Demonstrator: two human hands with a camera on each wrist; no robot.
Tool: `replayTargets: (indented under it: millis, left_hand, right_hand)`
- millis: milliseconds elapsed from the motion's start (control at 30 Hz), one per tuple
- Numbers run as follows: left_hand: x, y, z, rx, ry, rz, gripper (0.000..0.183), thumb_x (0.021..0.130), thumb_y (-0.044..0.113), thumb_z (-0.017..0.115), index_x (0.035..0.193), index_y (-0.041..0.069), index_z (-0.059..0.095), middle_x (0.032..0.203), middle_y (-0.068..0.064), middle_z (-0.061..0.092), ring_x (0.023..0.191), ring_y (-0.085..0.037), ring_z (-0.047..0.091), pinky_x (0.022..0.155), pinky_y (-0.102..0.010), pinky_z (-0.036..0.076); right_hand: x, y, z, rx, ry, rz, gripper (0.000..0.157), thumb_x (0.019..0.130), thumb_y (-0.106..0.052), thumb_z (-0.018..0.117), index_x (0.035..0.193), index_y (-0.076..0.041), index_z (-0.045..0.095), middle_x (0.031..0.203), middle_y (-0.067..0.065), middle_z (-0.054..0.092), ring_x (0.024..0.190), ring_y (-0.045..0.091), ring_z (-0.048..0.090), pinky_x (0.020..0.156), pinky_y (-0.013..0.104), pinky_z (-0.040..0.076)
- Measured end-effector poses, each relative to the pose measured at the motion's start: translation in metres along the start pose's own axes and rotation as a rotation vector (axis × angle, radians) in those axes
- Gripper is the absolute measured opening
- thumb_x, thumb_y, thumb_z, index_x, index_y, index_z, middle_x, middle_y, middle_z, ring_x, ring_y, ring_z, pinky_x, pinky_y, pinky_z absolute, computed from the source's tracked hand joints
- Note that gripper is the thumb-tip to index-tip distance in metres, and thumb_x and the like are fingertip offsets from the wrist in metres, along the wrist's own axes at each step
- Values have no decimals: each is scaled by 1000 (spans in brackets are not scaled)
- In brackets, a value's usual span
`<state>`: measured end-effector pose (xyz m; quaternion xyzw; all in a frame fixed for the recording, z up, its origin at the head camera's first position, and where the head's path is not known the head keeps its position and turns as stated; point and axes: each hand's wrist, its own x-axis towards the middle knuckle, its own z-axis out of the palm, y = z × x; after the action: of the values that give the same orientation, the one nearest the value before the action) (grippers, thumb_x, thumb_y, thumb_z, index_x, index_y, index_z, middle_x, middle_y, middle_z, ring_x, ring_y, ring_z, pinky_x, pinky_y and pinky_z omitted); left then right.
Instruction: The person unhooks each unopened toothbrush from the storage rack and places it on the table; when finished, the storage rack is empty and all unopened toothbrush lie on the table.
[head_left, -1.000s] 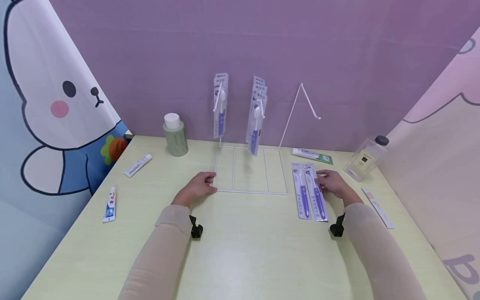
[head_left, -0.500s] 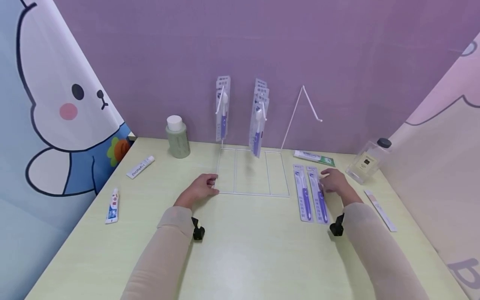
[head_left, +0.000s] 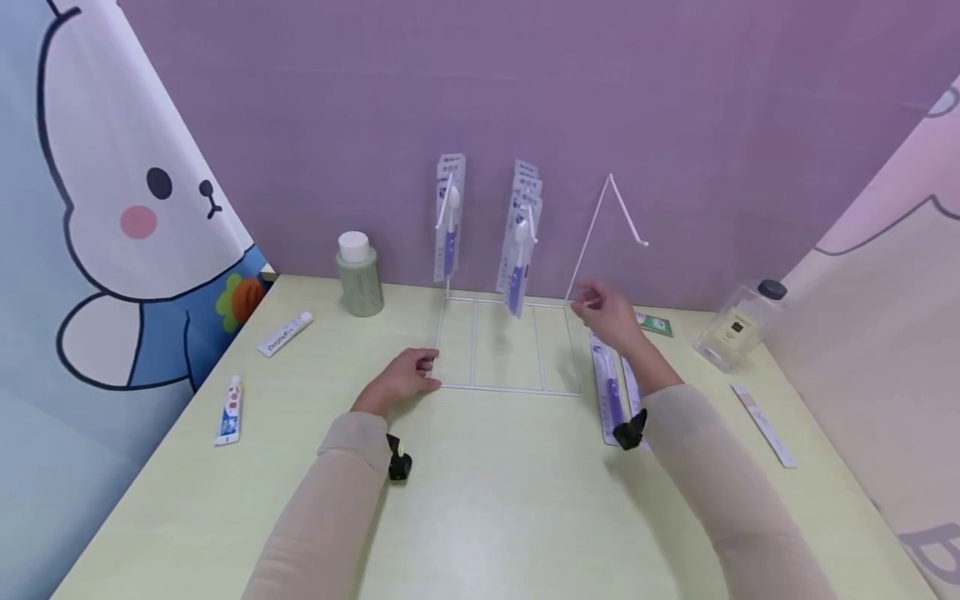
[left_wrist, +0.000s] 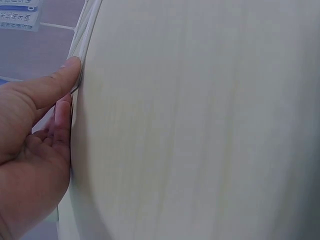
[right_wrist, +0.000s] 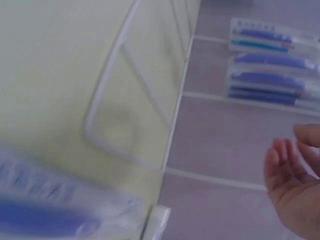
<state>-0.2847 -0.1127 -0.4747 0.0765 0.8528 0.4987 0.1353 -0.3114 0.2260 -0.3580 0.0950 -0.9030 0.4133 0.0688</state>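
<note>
My left hand (head_left: 401,379) pinches the front left corner of a white wire rack (head_left: 517,390); in the left wrist view the thumb (left_wrist: 67,75) lies on the wire. Packaged toothbrushes (head_left: 450,218) hang on the rack's left hook, and several more packaged toothbrushes (head_left: 519,237) on its middle hook. The right hook (head_left: 628,210) is bare. Just in front of that hook's upright, my right hand (head_left: 613,321) is raised with fingers loosely bent and nothing between them. Below it, two packaged toothbrushes (head_left: 609,392) lie side by side, partly hidden by the right forearm.
A green bottle (head_left: 360,279) stands at the back left, near two small tubes, one white (head_left: 285,334) and one blue-and-white (head_left: 229,410). On the right are a green-and-white tube (head_left: 655,324), a clear perfume bottle (head_left: 735,329) and a thin flat strip (head_left: 763,425).
My right hand has left the right-hand toothbrush pack and moved up and left to the rack's right upright. That pack had shifted slightly right. The left hand stays on the rack corner.
</note>
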Motion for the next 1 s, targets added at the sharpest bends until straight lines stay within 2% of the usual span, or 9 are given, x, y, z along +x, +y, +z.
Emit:
replayTargets:
  millis: [167, 300, 400, 500, 700, 1000]
  left_hand:
    - [2, 0, 2, 10, 1, 5, 59, 79, 0, 67, 131, -4, 41, 108, -11, 48, 100, -23, 44, 90, -34, 39]
    - [2, -1, 4, 6, 10, 6, 59, 78, -1, 67, 131, -4, 41, 107, -11, 49, 99, -23, 44, 90, -34, 39]
    - [1, -3, 5, 5, 16, 4, 59, 78, -1, 67, 131, -3, 41, 109, -12, 49, 102, -24, 45, 91, -34, 39]
    - [0, -4, 5, 8, 12, 9, 60, 78, -1, 67, 131, -4, 41, 111, -14, 49, 104, -26, 46, 93, -35, 38]
    - [-2, 1, 4, -3, 16, -11, 60, 78, 0, 67, 132, -1, 40, 112, -12, 48, 105, -25, 45, 94, -35, 37]
    - [-3, 3, 2, 26, 22, 1, 59, 79, 0, 67, 131, -3, 41, 110, -13, 49, 104, -25, 45, 93, -35, 38]
  right_hand:
    - [13, -39, 16, 151, 121, -132, 37, 84, -5, 62, 119, -3, 51, 104, 12, 58, 93, 22, 55, 80, 32, 47]
    - [25, -61, 26, 230, 189, -243, 40, 82, -1, 63, 119, -1, 49, 107, 15, 57, 91, 22, 56, 81, 31, 46]
    - [32, -71, 34, 279, 208, -287, 46, 80, 3, 64, 122, -1, 44, 108, 15, 56, 90, 23, 56, 79, 31, 47]
    - [37, -75, 41, 296, 211, -302, 49, 80, 6, 62, 123, -2, 40, 108, 14, 56, 89, 23, 57, 77, 31, 48]
    - [43, -81, 47, 271, 240, -301, 44, 83, 5, 57, 123, -2, 39, 105, 15, 57, 85, 23, 57, 73, 27, 49]
    - [37, -88, 35, 302, 226, -266, 40, 88, 1, 52, 124, -7, 40, 102, 15, 55, 84, 22, 54, 65, 30, 50]
